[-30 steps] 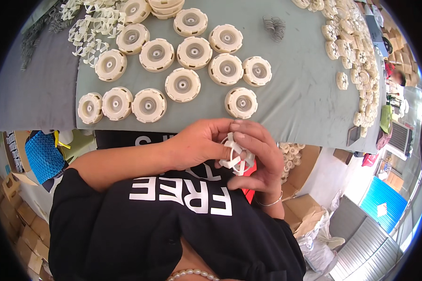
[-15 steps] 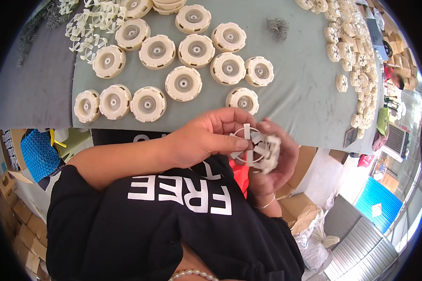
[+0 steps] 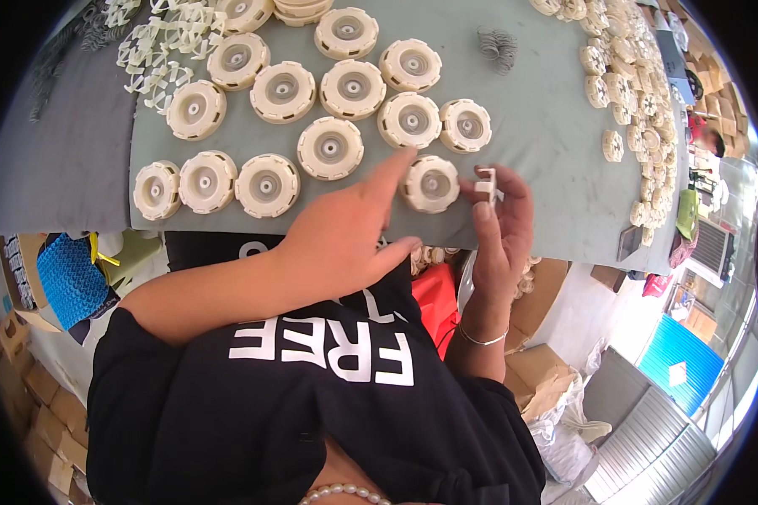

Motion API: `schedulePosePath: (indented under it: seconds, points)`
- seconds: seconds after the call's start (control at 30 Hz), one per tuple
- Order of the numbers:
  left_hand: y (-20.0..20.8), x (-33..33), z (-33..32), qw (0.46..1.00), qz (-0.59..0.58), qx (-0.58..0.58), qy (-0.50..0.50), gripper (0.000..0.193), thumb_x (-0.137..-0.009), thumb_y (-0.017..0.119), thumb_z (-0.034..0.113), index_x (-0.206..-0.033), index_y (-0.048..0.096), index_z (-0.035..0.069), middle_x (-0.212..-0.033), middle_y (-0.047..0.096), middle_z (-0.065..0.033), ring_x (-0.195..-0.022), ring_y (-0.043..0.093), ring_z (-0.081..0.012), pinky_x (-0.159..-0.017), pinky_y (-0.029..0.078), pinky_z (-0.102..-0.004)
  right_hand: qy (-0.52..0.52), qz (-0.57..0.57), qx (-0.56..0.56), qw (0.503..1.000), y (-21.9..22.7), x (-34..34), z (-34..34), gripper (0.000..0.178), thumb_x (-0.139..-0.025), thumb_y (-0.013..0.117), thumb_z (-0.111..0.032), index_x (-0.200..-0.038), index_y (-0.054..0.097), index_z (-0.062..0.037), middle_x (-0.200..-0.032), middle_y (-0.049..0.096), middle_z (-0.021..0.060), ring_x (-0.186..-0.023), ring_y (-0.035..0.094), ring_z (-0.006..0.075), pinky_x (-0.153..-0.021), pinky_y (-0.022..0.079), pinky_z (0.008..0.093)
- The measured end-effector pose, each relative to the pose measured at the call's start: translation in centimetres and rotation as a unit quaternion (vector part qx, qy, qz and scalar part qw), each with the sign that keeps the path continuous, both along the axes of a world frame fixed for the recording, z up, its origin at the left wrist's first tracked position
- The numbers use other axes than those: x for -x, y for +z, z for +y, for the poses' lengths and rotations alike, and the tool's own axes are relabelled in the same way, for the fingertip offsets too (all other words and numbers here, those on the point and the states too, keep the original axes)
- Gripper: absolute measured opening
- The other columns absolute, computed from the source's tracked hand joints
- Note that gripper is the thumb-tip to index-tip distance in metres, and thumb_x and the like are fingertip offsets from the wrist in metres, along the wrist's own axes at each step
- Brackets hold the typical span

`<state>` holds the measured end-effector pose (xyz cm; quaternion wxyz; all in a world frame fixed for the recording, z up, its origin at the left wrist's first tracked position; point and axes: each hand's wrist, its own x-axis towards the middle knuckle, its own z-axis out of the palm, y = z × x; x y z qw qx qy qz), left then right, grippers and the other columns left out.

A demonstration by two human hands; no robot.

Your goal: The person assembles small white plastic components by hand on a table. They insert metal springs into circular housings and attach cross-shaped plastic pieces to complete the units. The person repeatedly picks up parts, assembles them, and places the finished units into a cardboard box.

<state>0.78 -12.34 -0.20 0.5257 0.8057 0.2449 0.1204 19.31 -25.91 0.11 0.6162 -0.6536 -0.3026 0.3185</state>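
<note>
My left hand is at the front edge of the table, index finger and thumb spread apart, with nothing seen between them. Its index fingertip is at the upper left rim of a round cream plastic housing; whether it touches cannot be told. To the right of that housing, my right hand pinches a small white plastic clip between thumb and fingers, held upright. Further round housings with a recessed ring and centre post lie in loose rows beyond and left of my hands.
White clip-like pieces are heaped at the far left, near dark coiled springs. A small bunch of grey springs lies at the far middle. Many cream parts line the right edge. A red bag hangs below the table edge.
My hands have parted from the white pronged pieces held between them near my chest. Both moved forward over the table; the right carries a clip, and the left fingers spread beside the nearest housing.
</note>
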Motion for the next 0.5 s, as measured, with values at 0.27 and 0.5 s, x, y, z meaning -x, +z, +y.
schedulePosePath:
  seconds: [0.27,0.5]
  points:
    - [0.1,-1.2,0.6,0.983,0.078,-0.163,-0.036,0.077,-0.092,0.077,0.031,-0.158,0.044,0.012,-0.092,0.072,-0.013,-0.078,0.07,-0.033,-0.07,0.06,-0.0443,0.015,-0.394,0.184,0.9,1.0,-3.0,-1.8,0.072,-0.077,0.088,-0.013,-0.144,0.062,-0.0058,-0.145,0.062,0.0133,-0.132,0.059,0.0338,-0.11,0.048,0.0431]
    - [-0.2,-0.5,1.5,0.99,0.048,-0.121,-0.062,0.071,-0.088,0.081,0.029,-0.153,0.055,0.019,-0.077,0.067,-0.0047,-0.069,0.066,-0.025,-0.064,0.054,-0.0392,0.095,-0.354,0.178,0.913,1.4,-5.8,-3.2,0.065,-0.078,0.085,-0.006,-0.14,0.066,-0.0056,-0.136,0.065,0.0145,-0.119,0.066,0.0301,-0.102,0.053,0.0388]
